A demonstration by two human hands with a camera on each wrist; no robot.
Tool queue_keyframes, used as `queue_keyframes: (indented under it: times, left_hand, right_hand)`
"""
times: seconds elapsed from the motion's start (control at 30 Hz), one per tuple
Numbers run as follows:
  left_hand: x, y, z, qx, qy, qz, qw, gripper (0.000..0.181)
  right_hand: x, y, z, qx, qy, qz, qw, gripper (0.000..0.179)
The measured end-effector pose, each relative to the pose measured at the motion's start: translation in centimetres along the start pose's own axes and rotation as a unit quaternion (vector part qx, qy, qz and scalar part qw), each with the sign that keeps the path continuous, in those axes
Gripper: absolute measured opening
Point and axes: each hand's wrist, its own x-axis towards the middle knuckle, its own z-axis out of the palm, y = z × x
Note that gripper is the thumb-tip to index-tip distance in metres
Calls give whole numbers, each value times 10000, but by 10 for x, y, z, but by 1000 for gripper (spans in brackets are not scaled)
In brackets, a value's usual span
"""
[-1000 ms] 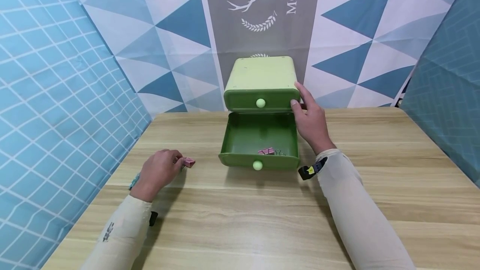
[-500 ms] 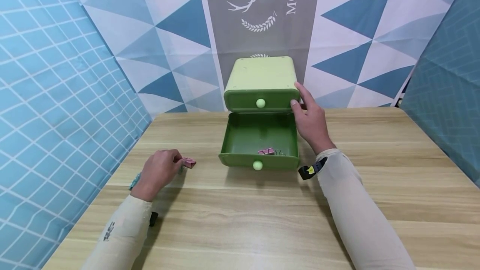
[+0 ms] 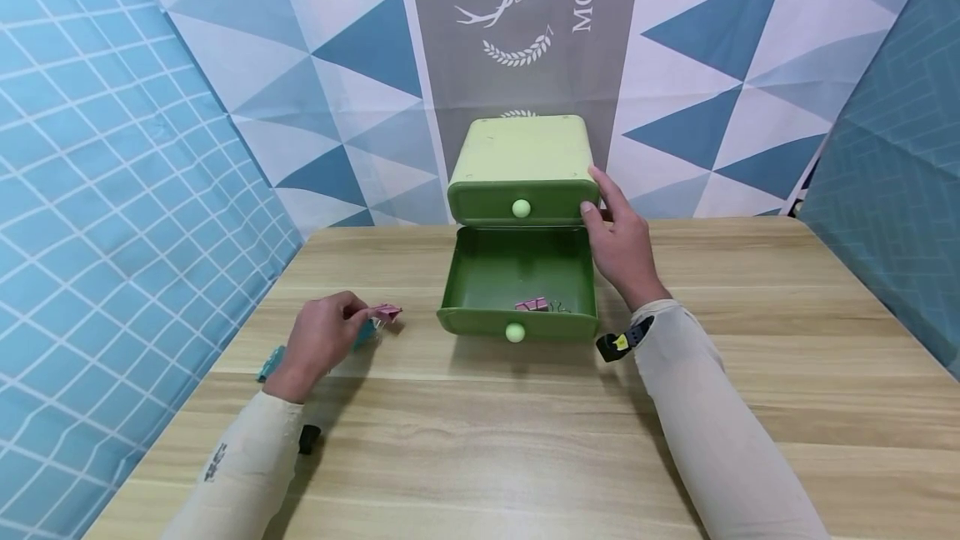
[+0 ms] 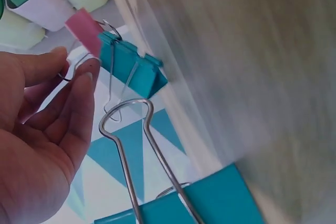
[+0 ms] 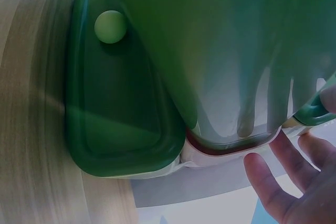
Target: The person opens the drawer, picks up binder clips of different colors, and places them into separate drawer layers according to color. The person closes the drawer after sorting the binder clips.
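My left hand (image 3: 322,340) pinches a pink binder clip (image 3: 387,312) by its wire handle, between thumb and fingertips. The clip's pink body (image 4: 85,31) overlaps a teal binder clip (image 4: 131,66) in the left wrist view. Another teal binder clip (image 3: 271,363) lies by the left wrist. My right hand (image 3: 624,252) rests against the right side of a green drawer cabinet (image 3: 525,148), thumb at the front corner and fingers reaching along the side. The middle drawer (image 3: 480,319) is pulled out; inside, near its front wall, lies a pink binder clip (image 3: 532,304) with wire handles beside it.
Above the open drawer, the top drawer (image 3: 487,207) is closed, with a round pale knob. The bottom drawer (image 5: 121,103), also closed, shows in the right wrist view. The wooden table (image 3: 480,440) meets a patterned cloth (image 3: 360,65) behind the cabinet.
My left hand has moved slightly right and up with the pink binder clip, and a teal binder clip has come into sight below the fingers. The right hand has kept its place on the cabinet.
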Motion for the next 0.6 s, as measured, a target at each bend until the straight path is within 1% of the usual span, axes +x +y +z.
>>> queue_keyframes:
  times: [0.13, 0.3, 0.43, 0.6]
  left_hand:
    - [-1, 1, -1, -490, 19, -319, 9983, 14]
    - [-2, 0, -3, -1089, 62, -634, 9920, 21]
    - [-2, 0, -4, -1366, 122, -754, 9877, 24]
    - [-1, -1, -5, -1530, 182, -766, 9851, 25]
  right_hand:
    - [0, 0, 0, -14, -2, -24, 10000, 50]
    - [0, 0, 0, -10, 4, -31, 10000, 50]
    - [0, -1, 0, 1, 5, -33, 10000, 50]
    - [0, -1, 1, -2, -2, -43, 10000, 51]
